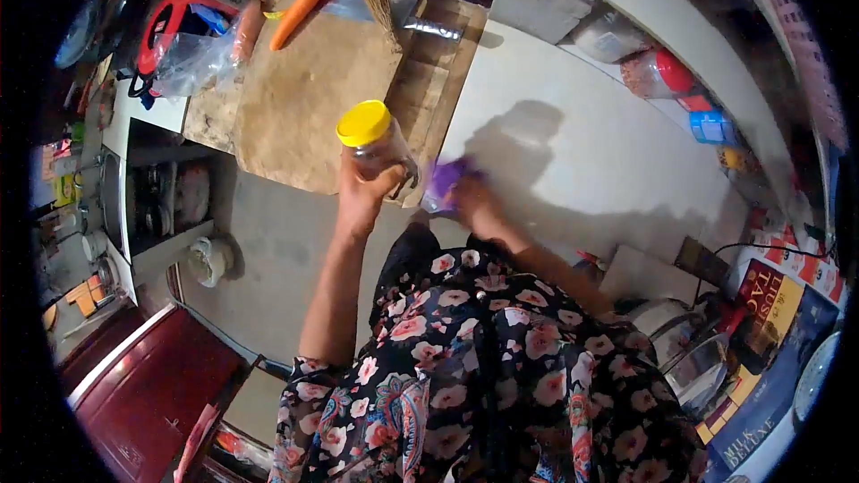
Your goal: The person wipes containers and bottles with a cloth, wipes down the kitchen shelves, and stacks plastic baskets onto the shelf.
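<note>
My left hand (pixel 369 186) is wrapped round a clear jar (pixel 380 148) with a yellow lid (pixel 363 122), held upright and slightly tilted above the near edge of a wooden board (pixel 304 107). Just to the right, my right hand (pixel 472 197) grips a purple cloth-like item (pixel 449 181), which is blurred, close to the jar's side. What is inside the jar is hard to make out. A carrot (pixel 301 12) lies at the board's far end, beside a bundle of dry bristles (pixel 377 4).
A crumpled plastic bag (pixel 192 64) lies left of the board. Along the right wall stand a red-lidded jar (pixel 673 72) and a blue tin (pixel 713 127). Boxes (pixel 769 313) and glassware (pixel 696 367) are at the lower right. A dark red cabinet (pixel 161 385) stands lower left.
</note>
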The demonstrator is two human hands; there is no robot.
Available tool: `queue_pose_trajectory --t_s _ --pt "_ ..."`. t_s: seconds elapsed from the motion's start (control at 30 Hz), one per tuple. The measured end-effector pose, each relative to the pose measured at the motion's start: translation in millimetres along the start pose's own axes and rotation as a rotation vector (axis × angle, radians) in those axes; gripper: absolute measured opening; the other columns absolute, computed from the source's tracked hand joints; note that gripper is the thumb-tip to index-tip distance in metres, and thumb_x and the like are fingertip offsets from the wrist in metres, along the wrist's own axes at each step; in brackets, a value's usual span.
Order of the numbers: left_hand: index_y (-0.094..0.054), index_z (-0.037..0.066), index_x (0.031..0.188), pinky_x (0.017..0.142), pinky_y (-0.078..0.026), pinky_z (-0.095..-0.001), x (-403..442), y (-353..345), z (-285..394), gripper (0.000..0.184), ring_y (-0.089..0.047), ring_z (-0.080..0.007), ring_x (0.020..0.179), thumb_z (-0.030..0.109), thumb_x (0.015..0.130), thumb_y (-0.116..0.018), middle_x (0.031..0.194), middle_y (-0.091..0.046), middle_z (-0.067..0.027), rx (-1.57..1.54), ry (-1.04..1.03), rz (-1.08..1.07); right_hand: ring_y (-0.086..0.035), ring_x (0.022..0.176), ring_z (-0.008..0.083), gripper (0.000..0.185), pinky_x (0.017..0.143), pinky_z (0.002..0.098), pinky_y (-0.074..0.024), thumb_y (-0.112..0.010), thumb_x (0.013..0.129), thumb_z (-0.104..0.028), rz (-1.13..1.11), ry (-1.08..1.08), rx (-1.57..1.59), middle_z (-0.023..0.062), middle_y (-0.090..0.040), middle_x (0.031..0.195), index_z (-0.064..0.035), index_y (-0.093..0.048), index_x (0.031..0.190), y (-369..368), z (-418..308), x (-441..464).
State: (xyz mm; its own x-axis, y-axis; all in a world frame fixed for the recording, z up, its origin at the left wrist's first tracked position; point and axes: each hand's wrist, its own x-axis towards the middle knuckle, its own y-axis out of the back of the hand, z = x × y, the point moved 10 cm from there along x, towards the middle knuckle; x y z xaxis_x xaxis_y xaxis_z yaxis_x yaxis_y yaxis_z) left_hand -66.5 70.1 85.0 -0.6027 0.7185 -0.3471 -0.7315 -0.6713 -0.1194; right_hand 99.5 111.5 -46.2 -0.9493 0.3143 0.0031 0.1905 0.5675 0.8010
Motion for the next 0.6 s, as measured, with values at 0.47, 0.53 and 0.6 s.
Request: queue_pose_trajectory --t_s 0.47,0.53,0.6 --pt "-0.045 0.004 0.109 0.080 -0.046 -0.0334 3.2 -27.6 3.4 0.058 -0.056 -0.0191 0.089 0.036 0.068 -0.071 0.095 -0.055 -0.0067 -0.410 -0.024 -0.251 -0.057 0.082 0.0144 0.028 0.073 0.0296 -0.0451 -0.054 0.082 -0.012 0.149 -0.536 1.292 0.0062 -0.061 0.090 -0.0024 -0.055 0.109 84.9 1.9 -0.5" --pt "-0.042 0.004 0.113 0.081 -0.045 -0.0338 6.2 -33.4 -2.9 0.055 -0.055 -0.0201 0.092 0.041 0.076 -0.063 0.098 -0.053 -0.0077 -0.393 -0.038 -0.209 -0.056 0.083 0.0127 0.029 0.074 0.0287 -0.0449 -0.053 0.084 -0.013 0.246 -0.384 1.324 0.0041 -0.060 0.092 -0.0020 -0.054 0.110 133.2 -19.0 7.4" --pt "-0.040 0.005 0.115 0.083 -0.044 -0.0346 5.7 -46.9 -4.9 0.047 -0.053 -0.0196 0.094 0.042 0.087 -0.046 0.101 -0.051 -0.0084 -0.393 -0.015 -0.217 -0.054 0.097 0.0196 0.032 0.085 0.0338 -0.0415 -0.053 0.083 -0.012 0.233 -0.213 1.316 0.0084 -0.058 0.104 -0.0025 -0.052 0.113 171.8 -55.2 11.7"
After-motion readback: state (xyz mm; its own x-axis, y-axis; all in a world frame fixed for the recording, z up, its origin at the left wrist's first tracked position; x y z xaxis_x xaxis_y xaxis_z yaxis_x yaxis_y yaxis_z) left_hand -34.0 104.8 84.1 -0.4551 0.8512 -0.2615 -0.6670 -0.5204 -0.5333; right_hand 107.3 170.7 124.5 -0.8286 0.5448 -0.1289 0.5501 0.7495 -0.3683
